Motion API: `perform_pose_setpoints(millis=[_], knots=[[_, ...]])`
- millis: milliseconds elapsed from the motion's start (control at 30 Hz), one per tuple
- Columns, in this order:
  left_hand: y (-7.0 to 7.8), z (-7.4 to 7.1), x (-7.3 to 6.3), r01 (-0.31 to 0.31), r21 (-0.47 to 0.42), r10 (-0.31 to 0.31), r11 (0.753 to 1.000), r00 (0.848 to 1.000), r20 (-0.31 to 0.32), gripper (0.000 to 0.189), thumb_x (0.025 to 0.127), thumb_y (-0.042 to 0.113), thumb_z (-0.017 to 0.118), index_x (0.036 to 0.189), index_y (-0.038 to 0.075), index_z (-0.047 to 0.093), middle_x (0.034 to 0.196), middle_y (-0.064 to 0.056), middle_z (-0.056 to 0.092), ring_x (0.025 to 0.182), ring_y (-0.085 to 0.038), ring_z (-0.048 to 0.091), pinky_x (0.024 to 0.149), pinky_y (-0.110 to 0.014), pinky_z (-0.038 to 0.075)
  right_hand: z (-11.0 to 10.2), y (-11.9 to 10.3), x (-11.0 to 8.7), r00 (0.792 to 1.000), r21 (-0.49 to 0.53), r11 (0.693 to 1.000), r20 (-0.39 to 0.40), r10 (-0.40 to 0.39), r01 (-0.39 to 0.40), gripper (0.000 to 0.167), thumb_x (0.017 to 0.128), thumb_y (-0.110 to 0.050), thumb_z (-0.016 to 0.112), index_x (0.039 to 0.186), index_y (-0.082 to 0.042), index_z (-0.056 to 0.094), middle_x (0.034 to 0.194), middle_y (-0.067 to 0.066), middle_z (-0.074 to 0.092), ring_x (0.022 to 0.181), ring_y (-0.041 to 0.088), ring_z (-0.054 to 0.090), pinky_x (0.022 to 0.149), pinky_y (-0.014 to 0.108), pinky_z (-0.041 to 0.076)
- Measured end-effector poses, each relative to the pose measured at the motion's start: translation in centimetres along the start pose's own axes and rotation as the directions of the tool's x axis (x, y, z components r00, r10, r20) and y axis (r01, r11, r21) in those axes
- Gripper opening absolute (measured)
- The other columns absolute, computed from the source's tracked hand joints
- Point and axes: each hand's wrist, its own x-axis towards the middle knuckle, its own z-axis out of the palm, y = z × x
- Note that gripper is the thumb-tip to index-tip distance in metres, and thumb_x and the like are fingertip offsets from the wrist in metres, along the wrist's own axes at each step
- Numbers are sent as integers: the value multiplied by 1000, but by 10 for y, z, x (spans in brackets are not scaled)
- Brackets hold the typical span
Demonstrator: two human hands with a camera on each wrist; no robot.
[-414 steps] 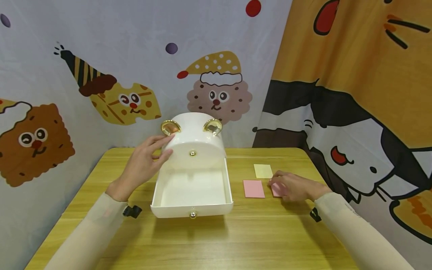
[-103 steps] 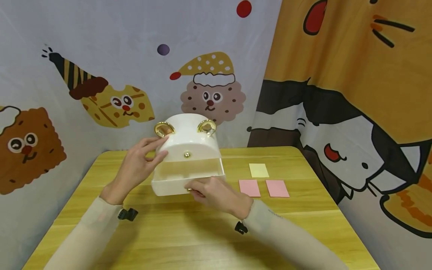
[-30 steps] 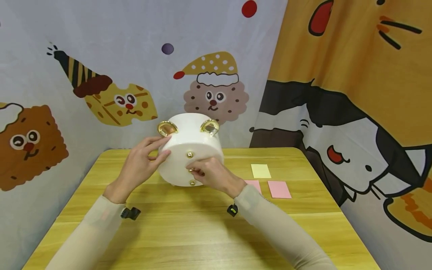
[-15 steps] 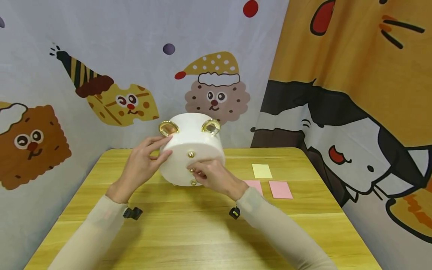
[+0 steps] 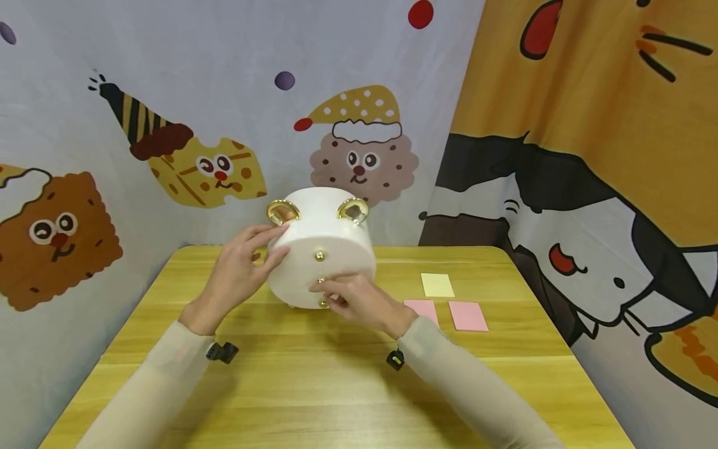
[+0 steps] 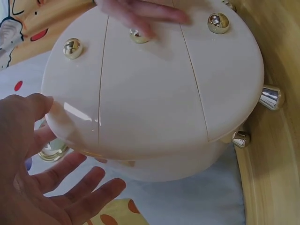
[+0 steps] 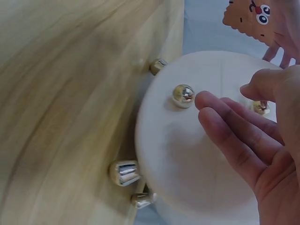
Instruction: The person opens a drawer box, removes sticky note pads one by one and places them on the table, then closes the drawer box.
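Note:
A white rounded drawer box (image 5: 316, 215) with gold ears stands on the table, its drawers flush with the front. Straight, relaxed fingers of my left hand (image 5: 232, 274) touch its left side, thumb at the front edge and index finger near the left ear (image 5: 283, 212). In front of the box is my right hand (image 5: 367, 302), its fingertips close by the gold middle knob (image 5: 321, 280). The right wrist view shows this right hand (image 7: 253, 145) with fingers extended and thumb apart, nothing between them. Seams between the drawers show on the box front (image 6: 145, 93) in the left wrist view.
Right of the box lie a yellow sticky note pad (image 5: 437, 285) and two pink ones, the left pad (image 5: 421, 308) partly behind my right hand and the right pad (image 5: 468, 317) in full view. A printed curtain (image 5: 224, 56) hangs behind the wooden table (image 5: 291, 399).
Earlier a drawer stood far out while my right hand touched the right pink pad. My right hand then pushed the drawer in by its knob, and has now let the middle knob go.

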Motion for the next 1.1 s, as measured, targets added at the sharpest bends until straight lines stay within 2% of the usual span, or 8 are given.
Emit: perform_pose_setpoints(millis=[100,300,500,633,733,867,967,1100], knots=[[1,0,2,10,-13,-10,1000,1000,-5,45,112,20,82,156,16,76,143,-20,78,110,-37,77,76,-53,71,3,1,-4,999,4,1000,39,20,-20,38,106,6,76,140,-10,84,119,6,89,87,5,76,73,6,59],[6,1,5,30,-38,-31,999,999,-34,39,115,19,78,154,15,78,138,-21,79,119,-42,78,80,-58,75,9,1,-10,992,19,997,99,77,-79,37,106,6,76,139,-9,83,125,6,89,94,7,79,78,11,63],[10,3,10,48,-22,-49,999,997,-66,33,116,19,76,149,17,82,129,-21,83,115,-41,79,82,-53,66,14,1,-14,973,34,988,183,142,-150,37,108,4,72,142,-7,82,122,7,89,87,-1,73,75,7,58],[11,4,10,67,-19,-69,998,996,-63,32,116,19,76,147,17,83,128,-21,83,111,-41,78,79,-49,62,19,2,-15,960,30,984,227,165,-177,37,109,2,72,144,-7,81,114,5,89,82,-3,67,74,8,57],[10,4,9,78,-24,-79,997,995,-60,31,117,19,75,147,17,83,129,-22,83,113,-42,79,80,-51,64,21,3,-15,956,36,981,236,175,-188,39,109,1,74,146,-8,79,111,4,89,82,-2,67,75,8,59],[9,4,10,85,-38,-88,996,994,-60,30,117,20,75,146,17,83,130,-23,83,117,-44,80,86,-56,68,23,5,-14,959,42,982,228,171,-185,40,108,2,75,146,-8,78,112,6,90,86,2,76,77,8,61],[8,4,11,84,-45,-87,995,994,-63,29,117,20,75,145,16,84,131,-24,83,118,-45,81,88,-60,69,23,5,-13,958,44,981,229,175,-190,40,108,1,76,147,-8,78,116,8,90,95,7,82,81,8,63],[7,3,11,75,-47,-78,996,995,-68,29,117,20,76,144,15,84,131,-26,83,118,-47,81,90,-63,70,25,4,-12,952,54,976,241,190,-209,41,109,-2,76,149,-8,76,120,10,89,94,6,83,82,7,64]])
